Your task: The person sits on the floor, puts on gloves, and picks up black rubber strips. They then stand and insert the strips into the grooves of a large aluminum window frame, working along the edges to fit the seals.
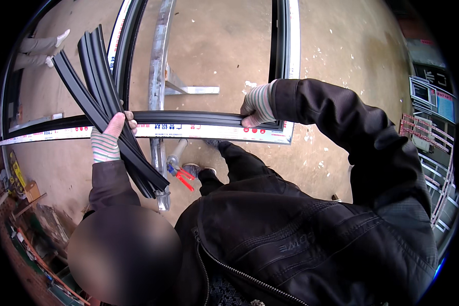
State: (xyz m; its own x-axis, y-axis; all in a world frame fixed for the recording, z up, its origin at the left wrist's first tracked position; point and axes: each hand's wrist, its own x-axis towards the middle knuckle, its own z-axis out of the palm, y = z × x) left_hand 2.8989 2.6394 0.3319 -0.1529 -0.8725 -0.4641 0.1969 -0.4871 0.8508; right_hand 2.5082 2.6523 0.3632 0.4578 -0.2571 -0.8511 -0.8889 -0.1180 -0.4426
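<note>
The floor [331, 168] shows through the frame [214, 131] and beyond its right side, giving the right arm open room. The frame lies across a metal stand [160, 56], which presumably carries its weight off the floor. Its near bar runs side to side in front of the person, and its right corner lies just beyond the right hand.

The black strips [94, 66] cross that bar aslant, their far ends fanned apart and near ends overhanging toward the person. The left hand [108, 138] is clamped around their middle, probably to balance the long, bendy lengths. The right hand [258, 104] touches the bar near the corner, fingers curled; I cannot tell how firm that grip is. The red-handled cutter [184, 177] sits beside the stand, below the bar.
</note>
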